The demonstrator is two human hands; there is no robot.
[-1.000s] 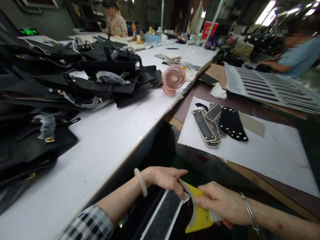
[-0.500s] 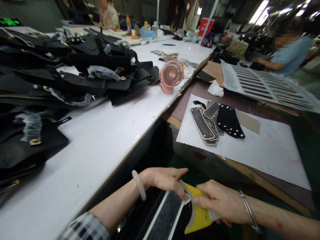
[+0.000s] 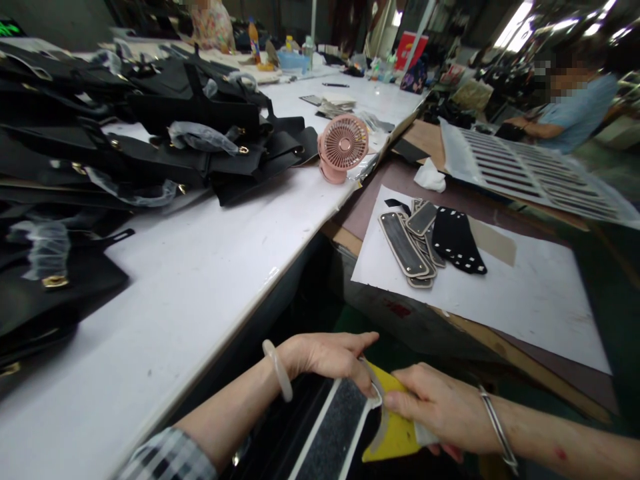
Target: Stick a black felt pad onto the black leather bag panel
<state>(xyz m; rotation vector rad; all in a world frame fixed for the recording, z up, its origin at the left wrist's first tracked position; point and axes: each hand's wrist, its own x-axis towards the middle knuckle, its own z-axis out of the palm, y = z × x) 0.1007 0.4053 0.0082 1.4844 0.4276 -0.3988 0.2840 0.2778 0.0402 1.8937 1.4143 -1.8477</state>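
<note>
My left hand (image 3: 330, 357), with a pale bangle on the wrist, grips the upper end of a dark strip with white edges (image 3: 333, 423). Its thumb and a bent finger are at the strip's rim, while another finger points out to the right. The strip lies over something black in my lap, mostly in shadow. My right hand (image 3: 435, 403) is closed around a flat yellow piece with a greyish curved edge (image 3: 395, 433), which looks like a scraper. That edge is right beside the strip's end, close to my left fingertips; I cannot tell whether they touch.
Black handbags (image 3: 190, 143) with plastic-wrapped handles cover the left of the white table (image 3: 215, 280). A pink fan (image 3: 344, 147) stands at its edge. Grey plates (image 3: 403, 247) and a black studded piece (image 3: 456, 240) lie on white paper (image 3: 540, 300). A person (image 3: 575, 100) sits at far right.
The yellow piece has tilted slightly and its lower corner has shifted a little left. My right hand has moved slightly with it; my left hand stays nearly in place. The view has shifted slightly.
</note>
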